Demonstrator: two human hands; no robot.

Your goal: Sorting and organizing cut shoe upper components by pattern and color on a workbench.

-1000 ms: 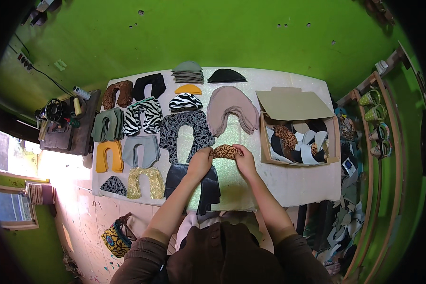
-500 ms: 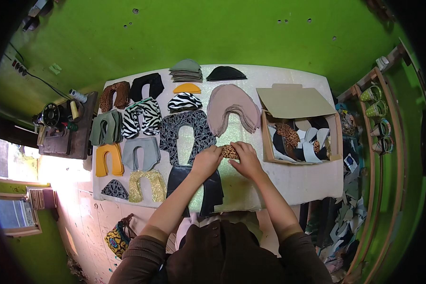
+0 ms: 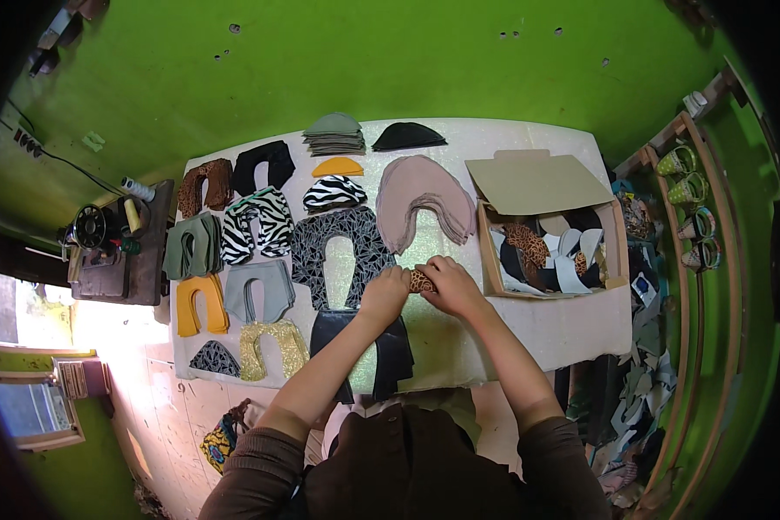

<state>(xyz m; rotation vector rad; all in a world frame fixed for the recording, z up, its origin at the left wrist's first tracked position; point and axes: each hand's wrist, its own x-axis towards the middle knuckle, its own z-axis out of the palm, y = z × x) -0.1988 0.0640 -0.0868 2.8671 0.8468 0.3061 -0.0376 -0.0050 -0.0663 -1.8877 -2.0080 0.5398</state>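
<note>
Between my hands is a small stack of leopard-print pieces [image 3: 420,282], held low over the near middle of the table. My left hand [image 3: 385,295] grips its left end with the fingers curled in. On the right end, my right hand [image 3: 449,286] closes with thumb and fingers around the edge. Just beyond lies a stack of dusty-pink arched pieces [image 3: 397,191]. Left of my left hand are black-and-grey patterned U-shaped pieces [image 3: 312,251], and black U-shaped pieces [image 3: 393,351] lie partly under my left forearm.
An open cardboard box [image 3: 620,247] of mixed scraps stands at right. Zebra [image 3: 273,217], green [image 3: 182,247], yellow [image 3: 186,308], grey [image 3: 277,290] and gold glitter [image 3: 290,338] cut pieces cover the table's left. A sewing machine [image 3: 95,230] stands beyond; a wooden shoe rack [image 3: 678,260] lines the right.
Both hands stay on the leopard-print stack, which now shows narrower between them and slightly tilted. The whole view has shifted a little.
</note>
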